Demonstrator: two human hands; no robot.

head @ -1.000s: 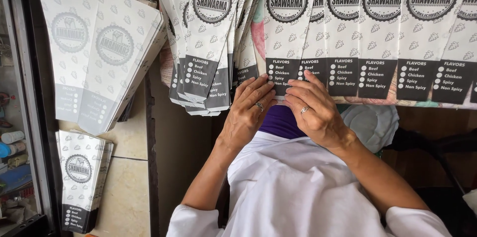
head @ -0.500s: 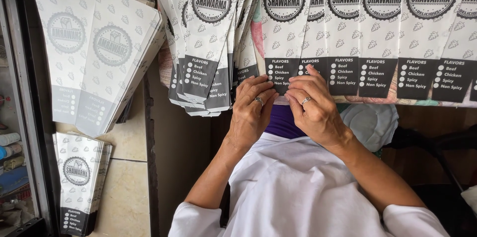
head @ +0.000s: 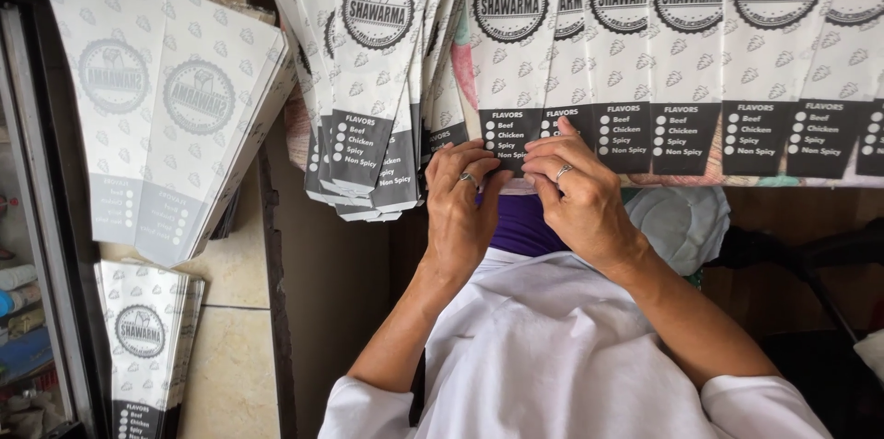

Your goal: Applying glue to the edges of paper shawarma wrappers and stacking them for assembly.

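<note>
A long row of white paper sleeves (head: 700, 62) with round dark emblems and black bottom panels spans the upper right of the frame, overlapping side by side. A fanned stack of the same sleeves (head: 373, 80) hangs at upper centre. Two more piles (head: 175, 108) lie at the left on a pale desk (head: 230, 365). At centre, the left hand (head: 460, 209) and the right hand (head: 580, 200), each wearing a ring, pinch the lower edge of one sleeve (head: 509, 80) in the row.

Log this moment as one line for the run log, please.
left hand: fingertips on dark bottom edge of paper sleeve | right hand: same edge | row of sleeves: overlapping on right | fanned stack: left
</note>
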